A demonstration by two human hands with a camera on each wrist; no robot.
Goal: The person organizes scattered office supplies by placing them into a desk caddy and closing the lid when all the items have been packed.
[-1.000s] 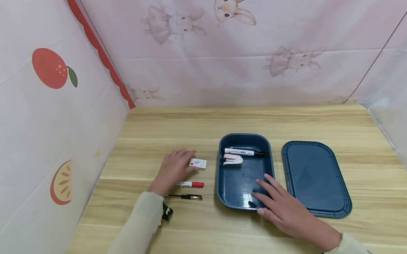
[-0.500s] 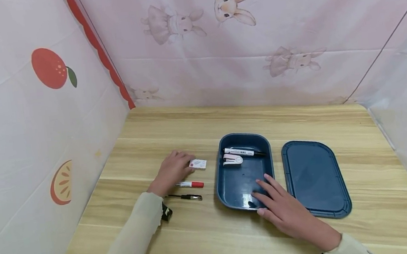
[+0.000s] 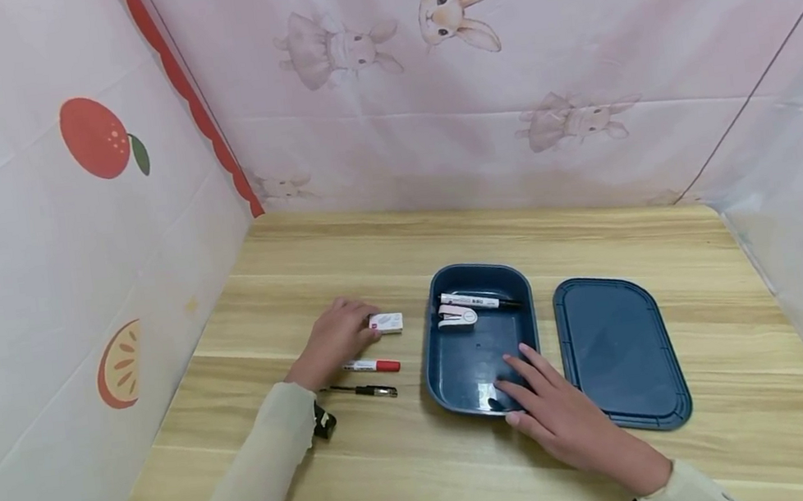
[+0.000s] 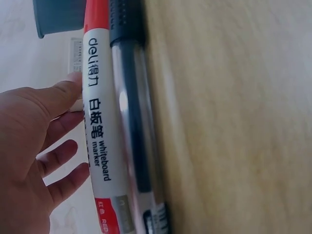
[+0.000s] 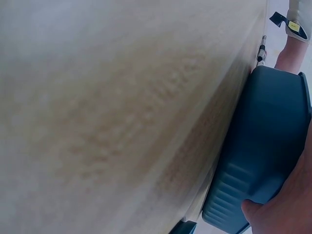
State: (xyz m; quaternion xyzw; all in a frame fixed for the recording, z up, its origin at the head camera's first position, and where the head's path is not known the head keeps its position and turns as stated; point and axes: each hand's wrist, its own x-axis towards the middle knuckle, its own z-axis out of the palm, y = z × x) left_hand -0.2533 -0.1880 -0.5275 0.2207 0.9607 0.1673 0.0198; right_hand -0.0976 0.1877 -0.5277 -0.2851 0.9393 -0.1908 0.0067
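On the left of the table, my left hand (image 3: 337, 336) pinches the near end of a small white box (image 3: 389, 323) with a red mark, thumb on one side and fingers on the other. Below it lie a red-capped whiteboard marker (image 3: 385, 366) and a black gel pen (image 3: 375, 391); both loom large in front of the hand in the left wrist view. My right hand (image 3: 565, 418) grips the near right corner of the dark blue container (image 3: 463, 367), fingers over the rim and thumb (image 5: 253, 209) against the outer wall.
Inside the container are a white marker (image 3: 470, 301) with a black cap and a small pale stapler (image 3: 459, 316). A matching blue lid (image 3: 621, 349) lies flat to the right. Printed cloth walls (image 3: 375, 146) enclose the back and sides of the wooden table (image 3: 342, 249).
My left fingers have drawn in from spread to holding the white box's end, and the box has turned slightly. My right hand stays at the container. The head view has shifted a little.
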